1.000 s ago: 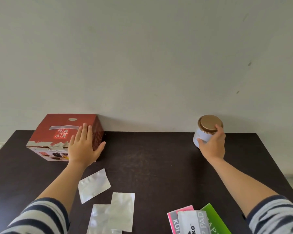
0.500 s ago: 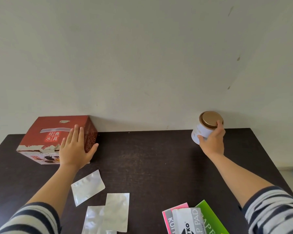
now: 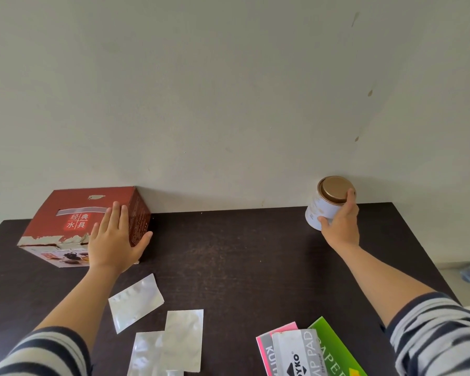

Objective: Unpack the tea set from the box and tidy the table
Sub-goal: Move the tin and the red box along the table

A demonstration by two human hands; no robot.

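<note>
A red cardboard box [image 3: 73, 213] with white Chinese characters and a taped top stands at the back left of the dark table [image 3: 228, 253], against the wall. My left hand [image 3: 114, 240] lies flat over its near right corner, fingers spread on top and thumb against the right side. At the back right, my right hand [image 3: 341, 226] grips a white tin [image 3: 320, 210] with a gold lid. The tin is tilted toward the left with its lid facing the wall.
Three silver foil sachets [image 3: 136, 302] lie near the front middle of the table. Paper pads, pink, grey and green [image 3: 298, 351], sit at the front right. The table's right edge [image 3: 429, 253] drops off to a pale floor.
The view has shifted a little. My right hand has tipped the tin further over near the wall. My left hand stays on the box's corner.
</note>
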